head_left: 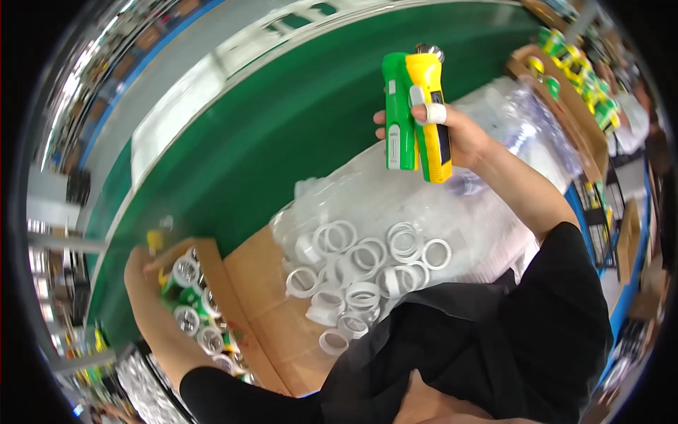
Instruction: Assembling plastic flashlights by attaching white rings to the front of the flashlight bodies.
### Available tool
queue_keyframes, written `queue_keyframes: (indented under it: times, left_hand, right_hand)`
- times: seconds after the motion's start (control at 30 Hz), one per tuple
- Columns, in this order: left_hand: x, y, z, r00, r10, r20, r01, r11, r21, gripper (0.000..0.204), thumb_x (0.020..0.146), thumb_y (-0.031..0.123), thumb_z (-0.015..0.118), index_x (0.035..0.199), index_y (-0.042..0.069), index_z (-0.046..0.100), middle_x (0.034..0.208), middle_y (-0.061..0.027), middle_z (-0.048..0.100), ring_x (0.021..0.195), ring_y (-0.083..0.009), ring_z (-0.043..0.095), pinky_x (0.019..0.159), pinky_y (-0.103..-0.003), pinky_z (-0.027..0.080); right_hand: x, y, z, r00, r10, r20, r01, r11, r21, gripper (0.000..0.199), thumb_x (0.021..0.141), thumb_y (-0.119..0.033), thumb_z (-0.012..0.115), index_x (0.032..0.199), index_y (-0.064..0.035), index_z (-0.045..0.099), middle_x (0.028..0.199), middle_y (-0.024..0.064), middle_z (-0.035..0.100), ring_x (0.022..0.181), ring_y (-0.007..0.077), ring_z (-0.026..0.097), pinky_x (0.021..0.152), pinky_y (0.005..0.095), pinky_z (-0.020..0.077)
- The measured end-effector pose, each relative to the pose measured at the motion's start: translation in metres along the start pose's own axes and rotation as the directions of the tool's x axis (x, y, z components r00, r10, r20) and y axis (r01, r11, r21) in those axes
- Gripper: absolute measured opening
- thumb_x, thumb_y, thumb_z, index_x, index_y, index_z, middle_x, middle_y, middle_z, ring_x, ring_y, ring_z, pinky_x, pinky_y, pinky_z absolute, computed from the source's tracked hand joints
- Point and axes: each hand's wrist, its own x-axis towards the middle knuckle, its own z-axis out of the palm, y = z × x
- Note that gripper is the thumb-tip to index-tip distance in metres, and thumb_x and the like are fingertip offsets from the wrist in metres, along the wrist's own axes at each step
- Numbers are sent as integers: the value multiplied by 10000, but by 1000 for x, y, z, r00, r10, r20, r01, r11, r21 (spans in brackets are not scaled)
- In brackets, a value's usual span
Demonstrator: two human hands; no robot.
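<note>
My right hand [462,134] is raised over the green surface, its fingers and thumb wrapped round two flashlights. One is a green flashlight [400,106]; the other, a yellow flashlight [439,159], has a black panel. A shiny reflector shows behind their top ends. The thumb wears a white band. At the far left, my left hand [140,260] is at the side of a cardboard box [244,346] packed with green and yellow flashlights [189,295] with clear round lens ends. A small blurred yellow thing [154,240] is by its fingers, which are smeared; whether it is held is unclear.
Several white plastic rings [364,258] lie in a loose heap on a clear plastic sheet [353,184] and brown cardboard [254,265] before me. The green belt [282,127] curves beyond. Another carton [565,113] with yellow-green flashlights stands at the right.
</note>
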Motion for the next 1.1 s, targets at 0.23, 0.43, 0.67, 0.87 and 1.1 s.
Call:
queue_keyframes:
  times: [0.23, 0.43, 0.67, 0.87, 1.1]
  left_hand:
    - [-28, 94, 15, 454, 882, -128, -435, 345, 832, 367, 885, 302, 641, 1041, -26, 587, 892, -232, 642, 842, -413, 621, 756, -454, 483]
    - [-205, 193, 246, 644, 753, 137, -765, 629, 137, 356, 897, 340, 649, 1101, 49, 638, 952, -15, 657, 814, -115, 606, 711, -252, 451]
    - [-283, 146, 466, 690, 523, 500, -465, 850, -248, 378, 865, 288, 680, 1081, -19, 638, 947, -96, 680, 810, -184, 662, 758, -305, 541]
    - [-264, 109, 511, 796, 448, 407, -409, 894, -185, 349, 856, 239, 710, 1035, -53, 645, 914, -101, 681, 758, -167, 671, 663, -295, 580]
    - [-275, 97, 490, 830, 499, 250, -528, 847, 65, 348, 852, 228, 713, 1070, -37, 656, 835, -65, 676, 688, -121, 634, 618, -261, 564]
  right_hand:
    - [-101, -19, -49, 988, -49, -143, 51, 999, 15, 746, 801, -296, 725, 1413, -88, 353, 1315, 186, 510, 1202, 328, 533, 970, 495, 482]
    - [-149, -36, -49, 966, 15, -257, -49, 991, -127, 699, 805, -200, 717, 1388, -51, 360, 1236, 188, 557, 1116, 305, 586, 953, 453, 485]
    - [-79, -70, -58, 993, 41, -113, -105, 750, -653, 743, 708, -225, 774, 1344, -50, 431, 1155, 117, 596, 1012, 214, 609, 899, 354, 491]
    - [-6, -70, -75, 953, 217, 209, 194, 91, -977, 895, 625, -185, 738, 1432, -44, 376, 1138, 165, 614, 992, 251, 616, 886, 316, 486]
    - [16, -49, -107, 941, 254, 222, 236, -28, -971, 587, 643, -173, 705, 1197, -25, 581, 1068, 169, 656, 951, 300, 638, 833, 371, 506]
